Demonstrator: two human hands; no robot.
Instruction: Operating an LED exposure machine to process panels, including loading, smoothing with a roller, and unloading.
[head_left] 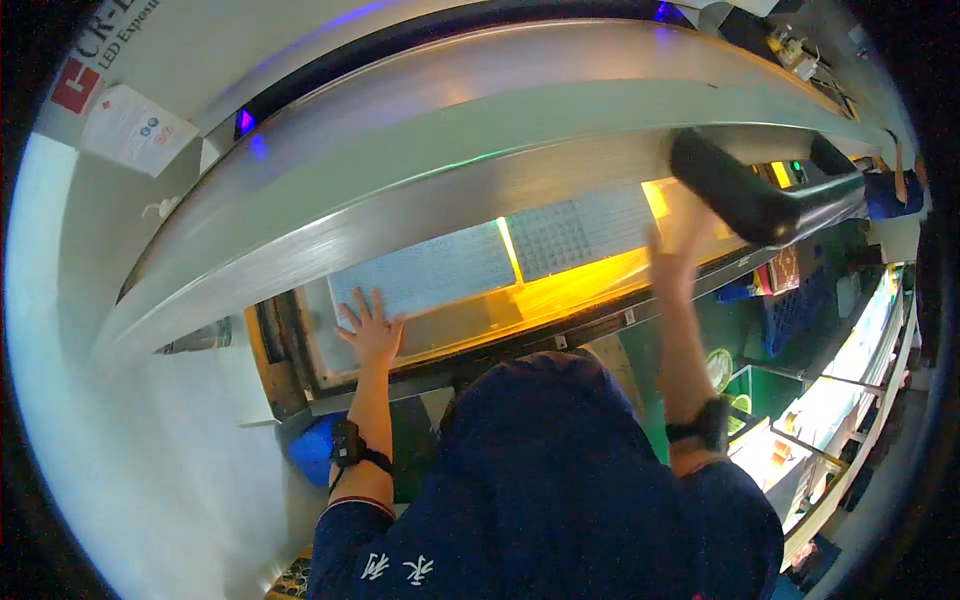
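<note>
My left hand (373,330) lies open, fingers spread, at the lower left corner of a grey-blue, finely patterned sheet (430,272). My right hand (678,262) is raised at the right end of the lit bed, near a thick black padded bar (735,190). It is blurred, so its fingers cannot be made out, and nothing shows in it. A second patterned sheet (575,237) sits right of the first, with a bright yellow strip between them. Both lie on the machine's yellow-lit bed (570,300). The machine's lid hides their far edges.
The wide metal lid (480,150) curves over the bed. A white machine wall (130,420) stands at the left, with a paper notice (138,130) above. On the right are a blue crate (795,315), green round items (720,370) and a brightly lit table (835,420).
</note>
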